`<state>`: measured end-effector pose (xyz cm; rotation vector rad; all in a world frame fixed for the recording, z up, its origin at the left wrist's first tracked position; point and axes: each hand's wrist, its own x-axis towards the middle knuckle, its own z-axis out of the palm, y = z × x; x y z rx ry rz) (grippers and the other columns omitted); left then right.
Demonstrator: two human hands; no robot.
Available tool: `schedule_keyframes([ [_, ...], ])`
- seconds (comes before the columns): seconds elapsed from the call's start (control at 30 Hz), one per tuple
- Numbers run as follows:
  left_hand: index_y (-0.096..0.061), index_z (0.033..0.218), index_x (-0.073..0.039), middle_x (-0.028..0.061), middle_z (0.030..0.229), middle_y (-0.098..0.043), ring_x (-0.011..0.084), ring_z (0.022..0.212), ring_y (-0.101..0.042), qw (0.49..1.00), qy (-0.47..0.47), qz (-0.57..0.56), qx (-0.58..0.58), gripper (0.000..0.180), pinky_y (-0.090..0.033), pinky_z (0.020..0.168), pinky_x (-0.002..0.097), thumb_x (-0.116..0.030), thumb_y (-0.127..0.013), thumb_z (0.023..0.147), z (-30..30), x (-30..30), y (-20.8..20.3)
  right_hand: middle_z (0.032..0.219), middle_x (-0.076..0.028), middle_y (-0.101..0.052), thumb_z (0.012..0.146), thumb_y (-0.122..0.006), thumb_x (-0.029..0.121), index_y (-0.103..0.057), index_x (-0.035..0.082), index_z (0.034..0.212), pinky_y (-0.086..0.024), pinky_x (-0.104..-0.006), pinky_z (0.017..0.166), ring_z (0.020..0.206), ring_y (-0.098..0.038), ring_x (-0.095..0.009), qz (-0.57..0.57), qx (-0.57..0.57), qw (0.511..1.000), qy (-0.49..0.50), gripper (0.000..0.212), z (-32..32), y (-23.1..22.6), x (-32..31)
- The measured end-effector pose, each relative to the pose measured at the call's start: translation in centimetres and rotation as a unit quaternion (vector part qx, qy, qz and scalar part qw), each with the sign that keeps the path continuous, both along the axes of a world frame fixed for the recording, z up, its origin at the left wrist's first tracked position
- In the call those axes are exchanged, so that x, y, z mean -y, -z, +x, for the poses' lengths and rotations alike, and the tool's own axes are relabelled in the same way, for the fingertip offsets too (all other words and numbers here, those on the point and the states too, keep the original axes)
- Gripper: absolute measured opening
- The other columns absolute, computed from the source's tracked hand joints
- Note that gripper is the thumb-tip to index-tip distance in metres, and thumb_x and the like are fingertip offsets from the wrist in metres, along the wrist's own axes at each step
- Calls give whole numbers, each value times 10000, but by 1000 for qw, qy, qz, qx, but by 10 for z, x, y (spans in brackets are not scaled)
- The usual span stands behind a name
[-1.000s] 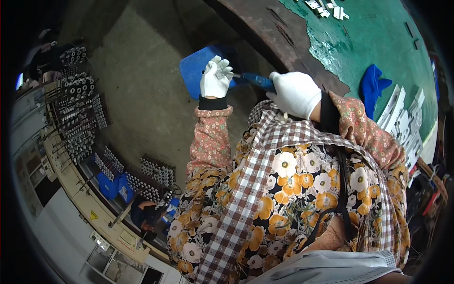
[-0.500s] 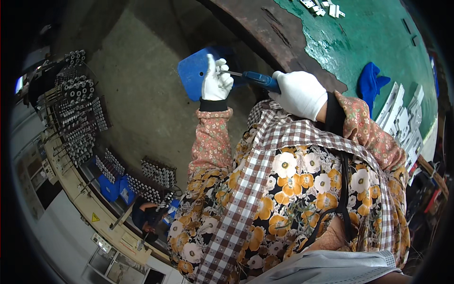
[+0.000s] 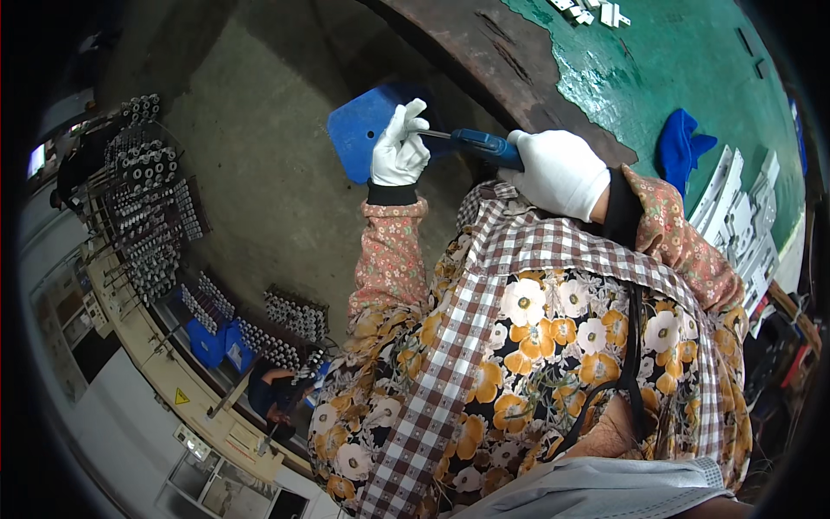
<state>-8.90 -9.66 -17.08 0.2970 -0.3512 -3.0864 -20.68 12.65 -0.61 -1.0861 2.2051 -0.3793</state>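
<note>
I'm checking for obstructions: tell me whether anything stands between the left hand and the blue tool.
Nothing visible does: the right hand grips the blue tool, whose metal shaft reaches the left hand. Whether that hand holds anything is unclear.

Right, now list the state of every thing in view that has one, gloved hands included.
Right hand: closed around the blue tool
Blue tool: held, shaft pointing at the left hand
Left hand: raised, fingers partly curled; grip unclear
Blue panel: pierced by a hole, partly hidden
Blue cloth: crumpled
Long pale parts: overlapping, in a pile
Small pale parts: loosely grouped
Green covering: ragged-edged, shiny in places
</note>
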Motion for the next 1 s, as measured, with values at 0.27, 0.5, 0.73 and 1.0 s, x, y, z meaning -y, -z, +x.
schedule_keyframes([
  [0.27,-345,1318,105,311,1143,-559,34,332,-328,990,11,48,-131,437,-263,336,186,-190,-312,997,-3,-3,-2,719,-186,-634,797,-626,257,-617,19,920,-503,-430,675,718,-633,-355,17,37,999,0,268,-3,-5,3],
  [0.5,-342,1312,128,321,1157,-546,62,353,-366,975,71,123,-169,466,-294,377,208,-130,-362,924,-9,1,-11,712,-184,-633,790,-637,263,-624,18,947,-505,-417,691,725,-634,-353,-18,79,996,25,290,-4,-5,-3],
  [0.73,-361,1300,133,332,1177,-530,71,360,-376,970,68,129,-195,489,-298,390,213,-145,-384,898,-14,0,-12,734,-200,-629,791,-654,247,-613,27,977,-495,-427,693,726,-627,-364,5,58,998,9,291,-2,-12,3],
  [1.0,-377,1281,141,327,1148,-550,71,353,-371,972,54,139,-180,486,-288,375,207,-142,-400,886,-16,-2,-16,714,-198,-624,779,-667,249,-614,29,963,-496,-433,678,709,-625,-369,-7,47,999,15,292,1,-11,3],
])
